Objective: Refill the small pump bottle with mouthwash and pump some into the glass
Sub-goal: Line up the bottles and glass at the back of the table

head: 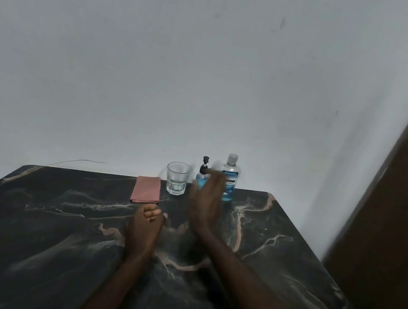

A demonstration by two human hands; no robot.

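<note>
Nearby, right hand (206,200) open before pump bottle (201,179), table (62,227) edge behind.

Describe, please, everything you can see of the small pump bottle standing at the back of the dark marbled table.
The small clear pump bottle stands upright near the table's far edge, between the empty faceted drinking glass and the larger clear mouthwash bottle with the blue label. It looks like plastic, holds blue liquid, and carries a black pump head on a thin stem, screwed on. The blurred right hand covers its lower right side; whether they touch cannot be told.
</note>
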